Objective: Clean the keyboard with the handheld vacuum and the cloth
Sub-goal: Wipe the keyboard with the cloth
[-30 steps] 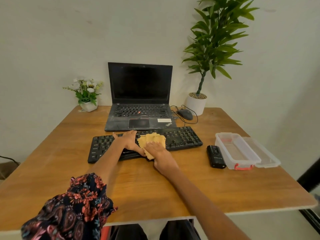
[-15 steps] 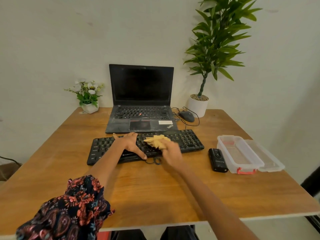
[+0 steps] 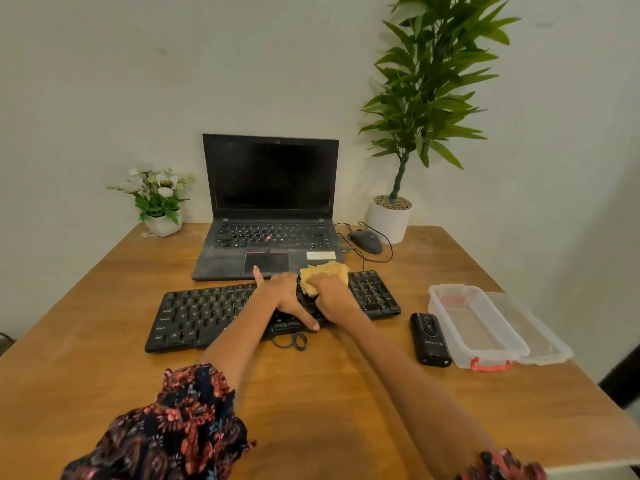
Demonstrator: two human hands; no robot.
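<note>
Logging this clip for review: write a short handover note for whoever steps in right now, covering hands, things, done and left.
Left hand: flat on the black keyboard, steadying it.
Right hand: presses the yellow cloth onto the keys just left of the number pad.
Handheld vacuum: lies idle on the table, between the keyboard and the clear plastic box.
Done: wiping is under way; whether vacuuming was done cannot be told.
Left: wipe the rest of the keys.

On the table [image 3: 346,393]: one keyboard [image 3: 207,315], one laptop [image 3: 266,216], one mouse [image 3: 367,241], one cloth [image 3: 323,274], one handheld vacuum [image 3: 429,339], one clear box [image 3: 476,329] (lid [image 3: 535,336] beside it), two potted plants [image 3: 393,216] [image 3: 157,202], two hands [image 3: 282,294] [image 3: 334,297].
</note>
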